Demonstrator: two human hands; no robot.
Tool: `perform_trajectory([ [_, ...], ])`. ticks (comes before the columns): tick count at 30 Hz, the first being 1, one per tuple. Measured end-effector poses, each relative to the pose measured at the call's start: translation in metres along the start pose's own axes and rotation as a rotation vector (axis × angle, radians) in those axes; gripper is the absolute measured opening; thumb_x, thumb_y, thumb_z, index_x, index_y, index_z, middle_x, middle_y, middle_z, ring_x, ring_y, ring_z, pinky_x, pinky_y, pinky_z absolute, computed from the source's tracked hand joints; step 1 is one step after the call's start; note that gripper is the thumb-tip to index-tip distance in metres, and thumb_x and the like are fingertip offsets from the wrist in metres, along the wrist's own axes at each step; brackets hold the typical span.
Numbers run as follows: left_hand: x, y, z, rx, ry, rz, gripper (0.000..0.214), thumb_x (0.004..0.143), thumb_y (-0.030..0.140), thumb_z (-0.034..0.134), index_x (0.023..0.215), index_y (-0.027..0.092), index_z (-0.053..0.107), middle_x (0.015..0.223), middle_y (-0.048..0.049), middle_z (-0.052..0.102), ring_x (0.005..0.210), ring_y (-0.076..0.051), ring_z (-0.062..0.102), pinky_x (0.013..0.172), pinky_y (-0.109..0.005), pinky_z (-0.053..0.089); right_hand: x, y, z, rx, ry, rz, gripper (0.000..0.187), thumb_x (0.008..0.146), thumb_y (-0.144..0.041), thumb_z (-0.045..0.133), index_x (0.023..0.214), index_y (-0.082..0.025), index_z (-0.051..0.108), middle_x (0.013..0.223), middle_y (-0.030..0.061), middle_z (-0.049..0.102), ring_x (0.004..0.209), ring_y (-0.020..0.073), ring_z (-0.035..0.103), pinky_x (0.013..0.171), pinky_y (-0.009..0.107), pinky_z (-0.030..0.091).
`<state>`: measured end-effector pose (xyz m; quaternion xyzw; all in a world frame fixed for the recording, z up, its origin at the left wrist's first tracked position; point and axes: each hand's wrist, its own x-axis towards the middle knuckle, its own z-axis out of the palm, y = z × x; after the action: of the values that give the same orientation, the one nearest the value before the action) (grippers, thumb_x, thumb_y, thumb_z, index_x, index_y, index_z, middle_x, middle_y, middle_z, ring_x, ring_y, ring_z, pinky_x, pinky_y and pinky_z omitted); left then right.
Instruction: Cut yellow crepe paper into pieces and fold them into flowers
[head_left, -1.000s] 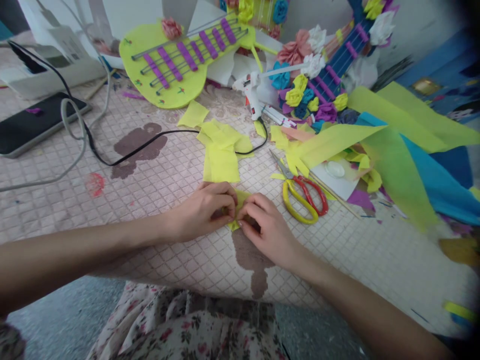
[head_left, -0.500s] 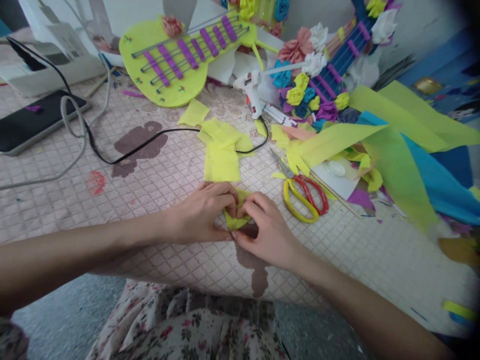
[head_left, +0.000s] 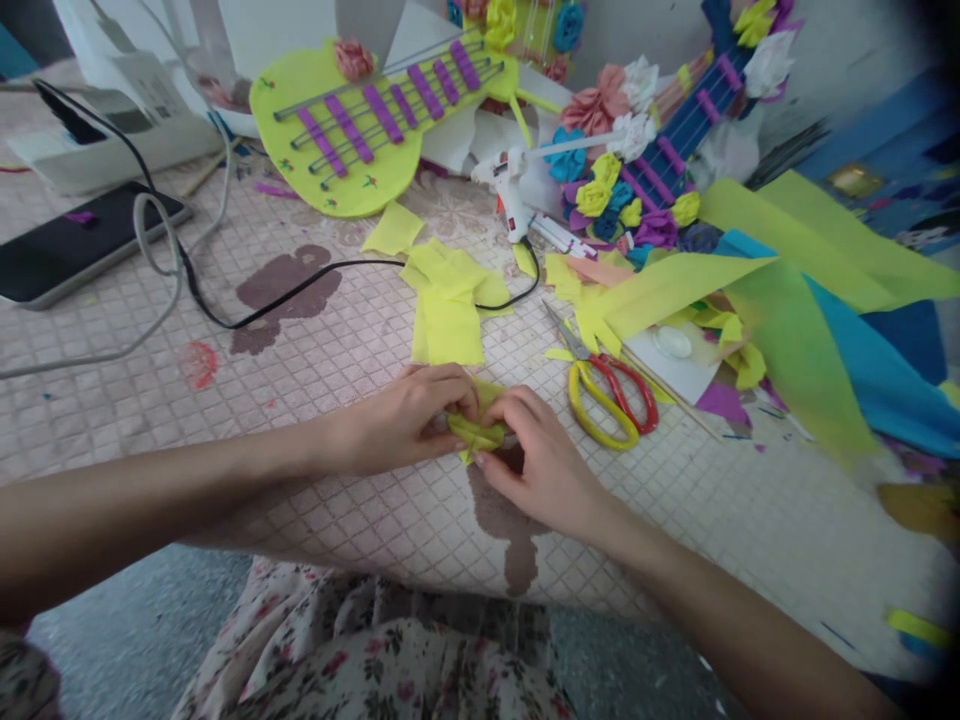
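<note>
A small piece of yellow-green crepe paper [head_left: 478, 430] is pinched between both my hands near the table's front edge. My left hand [head_left: 401, 420] grips its left end with curled fingers. My right hand [head_left: 536, 460] closes on its right end, fingertips pressed onto the folded paper. Most of the piece is hidden by my fingers. A pile of cut yellow paper squares [head_left: 446, 300] lies just beyond my hands.
Yellow-and-red scissors [head_left: 607, 395] lie right of my hands. A glue gun [head_left: 511, 190] and its black cord [head_left: 300, 285] sit further back, with a yellow paper guitar [head_left: 352, 130], paper flowers [head_left: 600, 190], green and blue paper sheets [head_left: 810, 320], and a phone [head_left: 75, 245] at left.
My fingers have folded and rolled the yellow piece tighter; it was a flatter, partly open shape half a second ago and is now a narrow bunched strip between both hands.
</note>
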<state>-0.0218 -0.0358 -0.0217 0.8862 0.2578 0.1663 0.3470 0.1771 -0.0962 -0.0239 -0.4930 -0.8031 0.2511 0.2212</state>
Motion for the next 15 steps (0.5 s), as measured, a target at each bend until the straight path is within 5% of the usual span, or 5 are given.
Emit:
perform_trajectory([
  [15, 0.0005, 0.0018, 0.0049, 0.005, 0.027, -0.028, 0.008, 0.080, 0.011, 0.057, 0.074, 0.015, 0.058, 0.097, -0.0057, 0.057, 0.092, -0.017, 0.055, 0.087, -0.037, 0.040, 0.0003, 0.0019, 0.0017, 0.013, 0.011, 0.009, 0.012, 0.081, -0.011, 0.054, 0.080, -0.021, 0.049, 0.092, 0.0044, 0.050, 0.093, 0.0197, 0.051, 0.082, 0.036, 0.044],
])
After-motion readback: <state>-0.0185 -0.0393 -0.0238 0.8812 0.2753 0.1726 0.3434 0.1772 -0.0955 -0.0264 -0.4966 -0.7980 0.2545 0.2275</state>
